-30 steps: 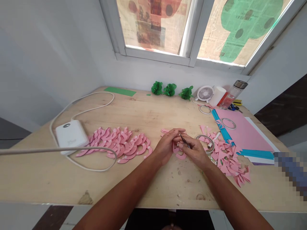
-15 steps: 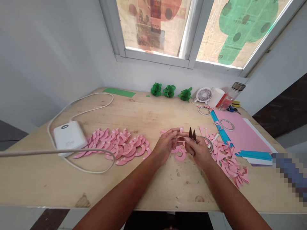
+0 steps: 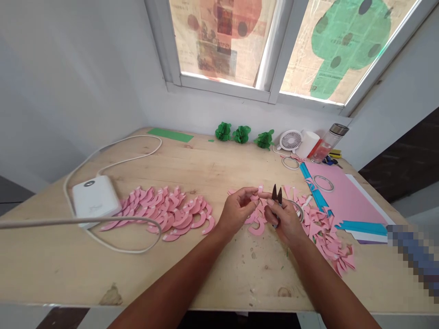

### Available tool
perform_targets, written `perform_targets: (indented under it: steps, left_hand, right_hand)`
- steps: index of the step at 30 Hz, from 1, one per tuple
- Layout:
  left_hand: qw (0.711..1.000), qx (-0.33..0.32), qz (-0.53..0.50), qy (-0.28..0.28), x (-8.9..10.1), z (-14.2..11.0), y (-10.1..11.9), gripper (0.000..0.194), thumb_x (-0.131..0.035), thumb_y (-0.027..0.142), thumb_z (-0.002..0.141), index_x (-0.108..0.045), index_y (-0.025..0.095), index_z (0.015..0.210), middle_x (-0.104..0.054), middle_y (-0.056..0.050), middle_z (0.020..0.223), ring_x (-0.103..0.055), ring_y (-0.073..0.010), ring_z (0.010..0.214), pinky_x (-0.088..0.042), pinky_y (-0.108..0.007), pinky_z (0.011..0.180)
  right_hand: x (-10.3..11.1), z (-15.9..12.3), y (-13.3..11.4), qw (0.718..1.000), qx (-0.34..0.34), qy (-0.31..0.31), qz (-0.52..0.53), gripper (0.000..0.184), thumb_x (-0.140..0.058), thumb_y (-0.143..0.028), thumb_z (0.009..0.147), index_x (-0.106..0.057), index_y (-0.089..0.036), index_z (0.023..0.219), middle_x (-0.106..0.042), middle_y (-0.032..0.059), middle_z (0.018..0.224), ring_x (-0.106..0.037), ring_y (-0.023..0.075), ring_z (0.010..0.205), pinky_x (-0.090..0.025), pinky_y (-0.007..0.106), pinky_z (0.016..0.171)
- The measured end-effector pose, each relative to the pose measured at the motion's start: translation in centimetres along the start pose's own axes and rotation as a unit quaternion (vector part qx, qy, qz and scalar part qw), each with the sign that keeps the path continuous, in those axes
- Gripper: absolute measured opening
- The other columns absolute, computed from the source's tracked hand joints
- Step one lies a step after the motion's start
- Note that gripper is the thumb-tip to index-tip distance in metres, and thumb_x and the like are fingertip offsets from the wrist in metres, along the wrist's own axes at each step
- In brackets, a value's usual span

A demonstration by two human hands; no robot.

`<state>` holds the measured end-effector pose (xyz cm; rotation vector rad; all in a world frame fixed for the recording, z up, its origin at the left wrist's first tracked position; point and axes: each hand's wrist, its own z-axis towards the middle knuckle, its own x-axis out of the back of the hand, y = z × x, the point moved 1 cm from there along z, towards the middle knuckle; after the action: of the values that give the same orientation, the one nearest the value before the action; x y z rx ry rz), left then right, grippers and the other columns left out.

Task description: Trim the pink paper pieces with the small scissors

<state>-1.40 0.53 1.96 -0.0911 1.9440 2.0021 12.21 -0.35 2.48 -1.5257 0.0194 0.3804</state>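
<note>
My left hand (image 3: 236, 211) pinches a small pink curved paper piece (image 3: 258, 191) between thumb and fingertips, just above the wooden table (image 3: 219, 169). My right hand (image 3: 286, 219) is closed on a small pair of dark snips (image 3: 276, 194), whose blades point up and stand apart right beside the paper piece. Under my hands lie loose pink paper shapes (image 3: 257, 226). A long heap of finished pink curved pieces (image 3: 168, 212) lies to the left.
A white power bank (image 3: 92, 197) with a looping white cable (image 3: 113, 157) sits at the left. Pink scraps (image 3: 329, 233), pink and blue sheets (image 3: 343, 196), tape rings, a small fan (image 3: 290, 139), a bottle (image 3: 327, 142) and green paper balls (image 3: 242, 133) fill the right and back.
The snips swung from lying flat across my right hand to pointing up with blades apart. My left hand lifted the pink piece up to meet them. The view drifted slightly.
</note>
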Motion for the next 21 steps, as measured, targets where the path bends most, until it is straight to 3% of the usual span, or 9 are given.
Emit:
perform_targets:
  steps: [9,21]
  left_hand:
    - [1.000,-0.014,0.004,0.021,0.12,0.15,-0.44,0.032,-0.063,0.029,0.070,-0.061,0.012,0.097,-0.064,-0.006,0.076,-0.050,-0.0090,0.056,-0.037,-0.019,0.045]
    - [0.997,-0.044,0.056,0.005,0.52,0.34,-1.12,0.035,-0.061,0.028,0.073,-0.059,0.014,0.105,-0.064,-0.006,0.081,-0.050,-0.0079,0.056,-0.041,-0.020,0.048]
  right_hand:
    - [0.00,-0.03,0.07,1.000,0.005,0.010,-0.013,0.028,-0.057,-0.031,0.078,-0.062,-0.012,0.099,-0.030,-0.0102,0.040,-0.022,0.0046,0.039,-0.017,0.022,0.043]
    - [0.03,-0.01,0.05,1.000,-0.008,0.021,-0.018,0.037,-0.058,-0.035,0.076,-0.060,-0.011,0.104,-0.029,-0.0107,0.039,-0.021,0.0054,0.038,-0.017,0.022,0.042]
